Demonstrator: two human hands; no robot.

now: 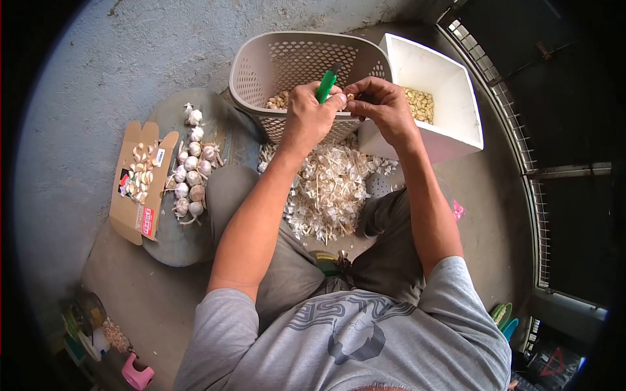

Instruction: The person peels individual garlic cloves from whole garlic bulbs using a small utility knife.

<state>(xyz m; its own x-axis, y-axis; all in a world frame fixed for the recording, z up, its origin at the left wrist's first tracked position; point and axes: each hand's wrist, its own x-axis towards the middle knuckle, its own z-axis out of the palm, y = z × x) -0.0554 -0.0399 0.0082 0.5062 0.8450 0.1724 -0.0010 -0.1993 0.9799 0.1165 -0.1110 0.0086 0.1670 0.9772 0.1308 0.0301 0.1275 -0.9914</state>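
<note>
My left hand (308, 117) is closed around a knife with a green handle (325, 87), its short dark blade pointing up and away from me. My right hand (385, 109) pinches a small garlic clove (351, 97), with the left thumb close against it. Both hands are over the near rim of a beige perforated basket (297, 45), which has garlic cloves (278, 100) at its bottom. Part of the basket's contents is hidden behind my hands.
A white foam box (450, 124) with peeled cloves (419, 104) stands right of the basket. Garlic skins (329, 189) pile up between my legs. To the left, whole garlic bulbs (193, 163) lie on a round surface beside a cardboard piece (124, 208) holding cloves.
</note>
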